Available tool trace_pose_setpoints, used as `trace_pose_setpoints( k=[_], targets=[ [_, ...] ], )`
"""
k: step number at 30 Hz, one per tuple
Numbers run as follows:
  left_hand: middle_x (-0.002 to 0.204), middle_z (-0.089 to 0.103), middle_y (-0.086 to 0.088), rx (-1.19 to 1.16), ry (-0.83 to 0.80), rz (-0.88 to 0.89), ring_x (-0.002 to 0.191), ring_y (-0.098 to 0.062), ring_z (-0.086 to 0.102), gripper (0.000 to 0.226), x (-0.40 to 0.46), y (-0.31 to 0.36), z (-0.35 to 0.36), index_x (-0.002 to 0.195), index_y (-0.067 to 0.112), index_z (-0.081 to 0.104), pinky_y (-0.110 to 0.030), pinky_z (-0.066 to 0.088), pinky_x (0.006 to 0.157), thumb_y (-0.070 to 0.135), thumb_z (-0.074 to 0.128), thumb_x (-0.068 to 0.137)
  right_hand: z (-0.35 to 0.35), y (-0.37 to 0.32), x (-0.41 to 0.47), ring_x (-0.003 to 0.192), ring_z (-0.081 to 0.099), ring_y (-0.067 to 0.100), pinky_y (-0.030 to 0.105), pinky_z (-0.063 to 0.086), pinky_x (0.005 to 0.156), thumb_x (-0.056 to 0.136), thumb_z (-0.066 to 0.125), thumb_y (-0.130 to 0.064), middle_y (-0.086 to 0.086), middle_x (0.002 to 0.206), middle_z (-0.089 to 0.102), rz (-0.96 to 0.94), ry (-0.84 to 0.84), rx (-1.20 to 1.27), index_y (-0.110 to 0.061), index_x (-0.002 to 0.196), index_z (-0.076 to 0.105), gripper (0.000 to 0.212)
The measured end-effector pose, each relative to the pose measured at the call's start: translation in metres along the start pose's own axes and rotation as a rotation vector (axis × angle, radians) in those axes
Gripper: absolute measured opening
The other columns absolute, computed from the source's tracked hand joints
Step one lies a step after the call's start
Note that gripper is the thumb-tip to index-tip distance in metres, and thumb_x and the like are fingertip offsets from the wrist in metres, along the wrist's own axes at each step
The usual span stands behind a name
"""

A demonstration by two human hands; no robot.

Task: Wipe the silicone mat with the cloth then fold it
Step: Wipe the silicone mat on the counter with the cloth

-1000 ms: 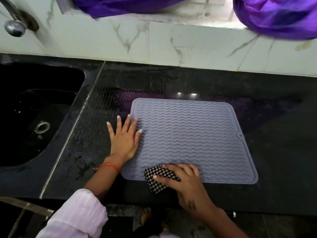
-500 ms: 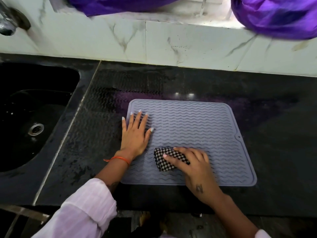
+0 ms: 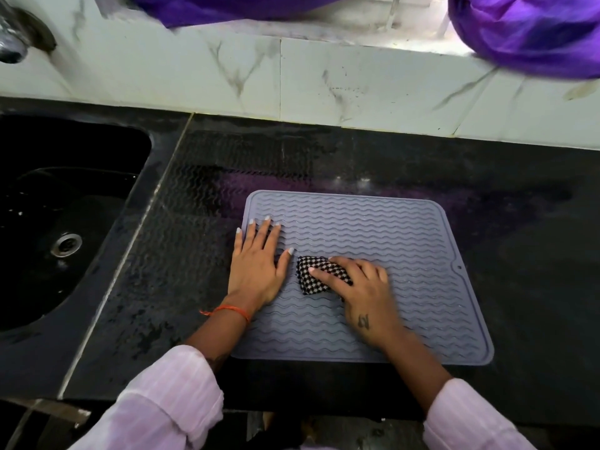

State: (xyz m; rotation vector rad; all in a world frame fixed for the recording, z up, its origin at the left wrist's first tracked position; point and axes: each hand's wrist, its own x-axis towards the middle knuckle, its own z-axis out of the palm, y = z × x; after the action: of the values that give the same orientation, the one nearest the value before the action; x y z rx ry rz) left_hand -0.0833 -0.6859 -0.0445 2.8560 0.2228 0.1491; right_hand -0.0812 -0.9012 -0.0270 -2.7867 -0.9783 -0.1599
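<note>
Head view, one cam, wide-angle, looking fwd and down.

Surface: black stone counter (image 3: 406,164), speckled, glossy, purple sheen at 12 o'clock of mat. Wet wavy imprint on counter at 10–11 o'clock of mat, matching mat ribbing. Pale seam line running from backsplash toward front edge, dividing counter from sink surround.

Sink (image 3: 65,222): black, sunk into counter at 9 o'clock, steel drain (image 3: 66,244) in basin. Tap (image 3: 14,43) at 10 o'clock corner, metal, blurred.

Wall: white marble-look tiles (image 3: 324,86), grey veins, dark specks near centre joint. Ledge above. Purple fabric (image 3: 526,30) hanging over ledge at 1 o'clock, more at 12 o'clock.

Silicone mat (image 3: 406,254): grey-lilac, roughly square, rounded corners, wavy ribs, raised rim, small tab w/ hole at 3 o'clock edge. Lying flat on counter centre, unfolded, front edge near counter lip.

Cloth (image 3: 313,277): small, black/white check, bunched, on mat at 9 o'clock of mat centre, just beside left thumb.

Left hand (image 3: 256,267): flat, fingers straight and spread, palm down on mat's 9 o'clock edge, little finger off the rim over counter. Orange thread (image 3: 227,310) round wrist. Pale pink sleeve (image 3: 156,401).

Right hand (image 3: 363,293): fingers curled over cloth, pressing it to mat; slightly motion-blurred. Small tattoo on back of hand. Pink cuff at 5 o'clock.
</note>
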Motion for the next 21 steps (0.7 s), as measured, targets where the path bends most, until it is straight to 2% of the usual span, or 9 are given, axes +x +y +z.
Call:
trace_pose_setpoints(
  k=[4, 6, 10, 13, 15, 18, 21],
  targets=[
    [0.157, 0.015, -0.001, 0.000, 0.003, 0.007, 0.145, -0.022, 0.007, 0.072, 0.000, 0.000, 0.000, 0.148, 0.022, 0.024, -0.040, -0.006, 0.118, 0.060, 0.010, 0.089, -0.012, 0.013, 0.015, 0.101, 0.056, 0.024, 0.036, 0.037, 0.078, 0.071, 0.067, 0.004, 0.000, 0.124, 0.060, -0.102, 0.024, 0.108, -0.045, 0.128, 0.044, 0.079],
    [0.157, 0.017, -0.002, -0.005, 0.010, 0.013, 0.145, -0.023, 0.009, 0.072, 0.001, 0.000, 0.000, 0.147, 0.021, 0.026, -0.040, -0.005, 0.118, 0.059, 0.009, 0.088, -0.015, 0.018, 0.028, 0.103, 0.054, 0.023, 0.035, 0.034, 0.079, 0.072, 0.066, 0.006, -0.001, 0.126, 0.058, -0.071, 0.023, 0.112, -0.045, 0.131, 0.041, 0.082],
    [0.157, 0.018, -0.002, 0.003, 0.012, 0.016, 0.145, -0.024, 0.009, 0.071, 0.001, -0.001, 0.001, 0.147, 0.021, 0.026, -0.039, -0.006, 0.118, 0.059, 0.009, 0.089, 0.002, 0.013, 0.039, 0.106, 0.053, 0.027, 0.043, 0.038, 0.084, 0.073, 0.062, 0.003, 0.000, 0.132, 0.054, -0.044, -0.004, 0.051, -0.046, 0.133, 0.039, 0.081],
    [0.157, 0.017, -0.002, 0.003, 0.007, 0.018, 0.145, -0.023, 0.008, 0.071, 0.000, -0.001, 0.001, 0.148, 0.021, 0.025, -0.039, -0.006, 0.118, 0.059, 0.008, 0.089, -0.005, 0.021, 0.045, 0.107, 0.051, 0.025, 0.039, 0.034, 0.083, 0.081, 0.061, -0.002, -0.002, 0.134, 0.053, -0.096, -0.045, 0.060, -0.050, 0.133, 0.037, 0.075],
    [0.157, 0.017, -0.002, 0.001, 0.012, 0.022, 0.145, -0.023, 0.008, 0.072, 0.001, -0.001, 0.001, 0.148, 0.021, 0.025, -0.039, -0.006, 0.118, 0.059, 0.008, 0.089, -0.014, 0.028, 0.056, 0.110, 0.048, 0.024, 0.036, 0.030, 0.083, 0.087, 0.057, -0.006, -0.002, 0.136, 0.051, -0.110, -0.068, 0.101, -0.051, 0.133, 0.039, 0.067],
    [0.157, 0.017, -0.002, -0.011, 0.021, 0.015, 0.145, -0.023, 0.008, 0.071, 0.002, -0.001, 0.000, 0.147, 0.020, 0.026, -0.039, -0.006, 0.118, 0.058, 0.010, 0.090, -0.011, 0.029, 0.070, 0.106, 0.051, 0.027, 0.036, 0.032, 0.082, 0.083, 0.058, 0.003, 0.002, 0.132, 0.054, -0.073, 0.002, 0.122, -0.045, 0.132, 0.047, 0.069],
    [0.157, 0.016, -0.001, -0.006, 0.011, 0.013, 0.145, -0.022, 0.007, 0.069, 0.001, -0.001, 0.001, 0.148, 0.021, 0.024, -0.040, -0.006, 0.118, 0.058, 0.012, 0.091, 0.003, 0.028, 0.073, 0.104, 0.052, 0.027, 0.039, 0.034, 0.081, 0.083, 0.059, -0.005, 0.000, 0.131, 0.054, -0.057, 0.006, 0.054, -0.045, 0.131, 0.047, 0.064]
  ],
)
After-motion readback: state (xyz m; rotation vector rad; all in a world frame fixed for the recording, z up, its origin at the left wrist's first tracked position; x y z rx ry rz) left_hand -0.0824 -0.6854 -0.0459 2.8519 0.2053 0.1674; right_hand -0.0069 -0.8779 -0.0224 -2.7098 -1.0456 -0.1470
